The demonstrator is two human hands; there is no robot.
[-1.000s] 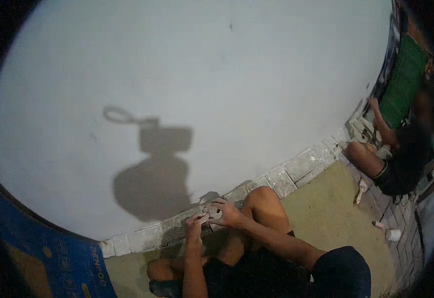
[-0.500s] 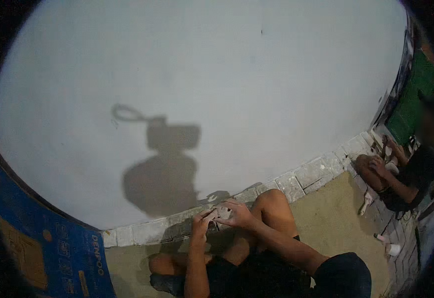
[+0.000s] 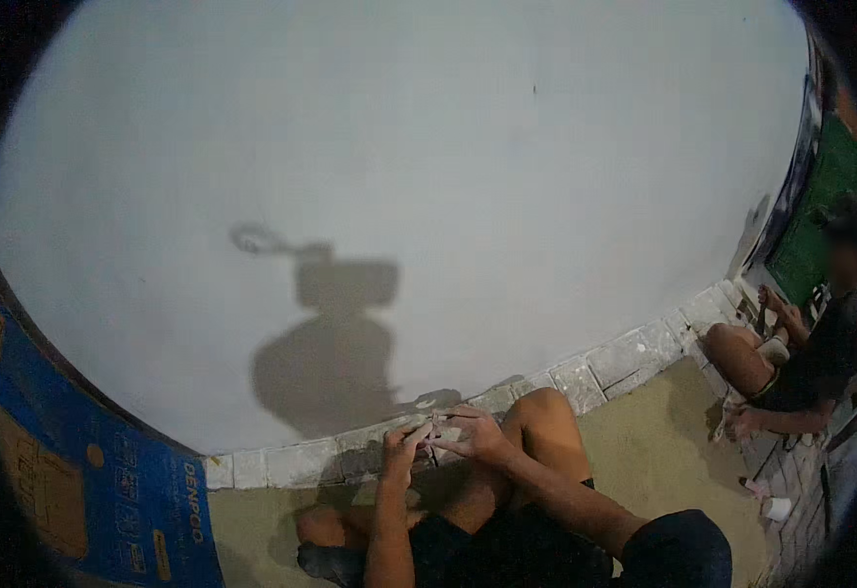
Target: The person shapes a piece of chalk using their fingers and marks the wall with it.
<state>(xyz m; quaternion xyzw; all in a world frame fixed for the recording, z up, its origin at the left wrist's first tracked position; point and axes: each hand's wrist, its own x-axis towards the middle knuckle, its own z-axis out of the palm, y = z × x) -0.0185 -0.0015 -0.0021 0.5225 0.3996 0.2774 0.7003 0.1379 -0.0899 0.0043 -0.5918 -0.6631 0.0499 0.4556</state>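
Observation:
My left hand and my right hand meet in front of my bent legs, close to the foot of the wall. Between their fingertips is a small, pale, thin piece, too small and blurred to name. Both hands pinch it from opposite sides, the right with its fingers stretched forward over it. Whitish dust or paint seems to coat my fingers.
A pale wall rises ahead, with a strip of whitish tiles along its foot. A blue printed cardboard sheet lies left. At right sits another person, near a white cup-like container on the tan floor.
My fingers have drawn closer around the small piece, which now looks edge-on and narrower. The other person's near hand has dropped from the knee to an object on the floor. The view has shifted slightly.

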